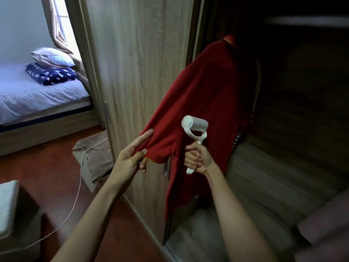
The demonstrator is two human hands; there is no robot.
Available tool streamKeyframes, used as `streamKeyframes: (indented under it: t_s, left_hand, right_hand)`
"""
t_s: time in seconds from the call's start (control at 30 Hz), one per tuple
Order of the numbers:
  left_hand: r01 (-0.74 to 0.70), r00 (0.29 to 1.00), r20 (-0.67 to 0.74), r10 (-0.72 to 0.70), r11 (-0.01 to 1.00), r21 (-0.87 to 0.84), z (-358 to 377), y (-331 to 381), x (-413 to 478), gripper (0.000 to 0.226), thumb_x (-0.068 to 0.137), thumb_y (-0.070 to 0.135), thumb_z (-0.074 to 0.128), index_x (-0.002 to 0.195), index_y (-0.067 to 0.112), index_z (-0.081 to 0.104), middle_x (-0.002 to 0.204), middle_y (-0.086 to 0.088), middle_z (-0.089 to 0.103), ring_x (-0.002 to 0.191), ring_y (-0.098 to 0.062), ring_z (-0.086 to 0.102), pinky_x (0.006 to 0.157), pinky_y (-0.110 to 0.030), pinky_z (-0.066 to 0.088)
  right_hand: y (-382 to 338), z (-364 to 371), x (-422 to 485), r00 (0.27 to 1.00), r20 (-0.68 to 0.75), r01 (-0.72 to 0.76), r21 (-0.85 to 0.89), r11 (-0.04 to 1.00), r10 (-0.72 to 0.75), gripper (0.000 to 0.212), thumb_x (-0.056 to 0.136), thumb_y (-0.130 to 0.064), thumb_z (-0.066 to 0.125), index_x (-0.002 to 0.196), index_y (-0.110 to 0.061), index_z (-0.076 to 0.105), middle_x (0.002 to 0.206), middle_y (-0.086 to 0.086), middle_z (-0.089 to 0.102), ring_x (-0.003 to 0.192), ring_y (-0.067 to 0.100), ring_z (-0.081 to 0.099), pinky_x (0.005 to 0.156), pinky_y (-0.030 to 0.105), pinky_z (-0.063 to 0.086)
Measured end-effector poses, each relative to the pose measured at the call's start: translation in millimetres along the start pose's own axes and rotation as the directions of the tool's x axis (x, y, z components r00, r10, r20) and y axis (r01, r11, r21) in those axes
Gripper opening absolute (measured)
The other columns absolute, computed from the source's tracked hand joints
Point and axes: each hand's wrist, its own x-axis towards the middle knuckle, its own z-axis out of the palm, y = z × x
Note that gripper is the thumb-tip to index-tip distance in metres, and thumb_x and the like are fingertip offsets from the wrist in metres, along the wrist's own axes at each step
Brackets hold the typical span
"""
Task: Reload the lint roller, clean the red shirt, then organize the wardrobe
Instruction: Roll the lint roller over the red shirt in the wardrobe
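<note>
Your two forearms fill the lower middle of the frame, reaching up toward the open wardrobe (pixel 143 59). Your left hand (pixel 130 157) pinches the hem corner of the red shirt (pixel 205 99) between thumb and fingers, index finger stretched along the cloth, and draws it out to the left. That pull likely serves to stretch the fabric flat and taut so the roller has something firm to run over.

Your right hand (pixel 196 157) is clenched around the white handle of the lint roller (pixel 195 129), the roll head up and lying against the shirt just right of centre. A fist grip of that kind suits pressing and stroking along the cloth. The roll looks clean and white, so you are probably at the cleaning step, with the wardrobe tidying not yet begun.

The shirt hangs from its collar at the upper right, inside the dark wardrobe opening; what carries it is hidden.

No brand, label or writing can be read on the roller, the shirt or the wardrobe. On the bed (pixel 37 97) at upper left, the star-patterned cushion (pixel 50 73) shows stars only.
</note>
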Motion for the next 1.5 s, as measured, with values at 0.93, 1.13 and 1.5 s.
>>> streamKeyframes:
  t_s: [0.93,1.13,1.5]
  left_hand:
    - [-0.122,0.524,0.793,-0.311,0.894,0.431,104,-141,-187,0.037,0.097,0.004,0.051,0.132,0.017,0.056,0.127,0.006,0.057,0.096,-0.006,0.059,0.081,-0.005,0.042]
    - [-0.209,0.211,0.957,-0.200,0.947,0.244,132,-113,-311,0.038,0.092,-0.002,0.053,0.125,0.013,0.062,0.118,0.004,0.062,0.107,-0.015,0.061,0.093,-0.024,0.045]
    - [-0.169,-0.263,0.950,-0.166,0.978,0.124,177,-60,-568,0.048,0.098,0.008,0.048,0.144,0.020,0.041,0.137,-0.002,0.054,0.106,-0.017,0.059,0.081,-0.023,0.042]
  right_hand:
    - [295,151,-307,0.014,-1.000,0.385,0.002,0.923,-0.004,0.039,0.097,-0.012,0.042,0.059,-0.016,0.030,0.033,-0.007,0.023,0.025,0.005,0.018,0.031,0.015,0.016]
    - [396,282,-389,-0.288,-0.957,0.565,-0.135,0.814,0.041,0.040,0.093,-0.012,0.052,0.059,-0.019,0.032,0.035,-0.004,0.025,0.028,0.007,0.020,0.030,0.016,0.022]
    - [573,466,-532,-0.509,-0.833,0.758,-0.315,0.572,0.217,0.049,0.093,-0.017,0.046,0.046,-0.020,0.037,0.033,-0.004,0.025,0.026,0.007,0.021,0.029,0.018,0.016]
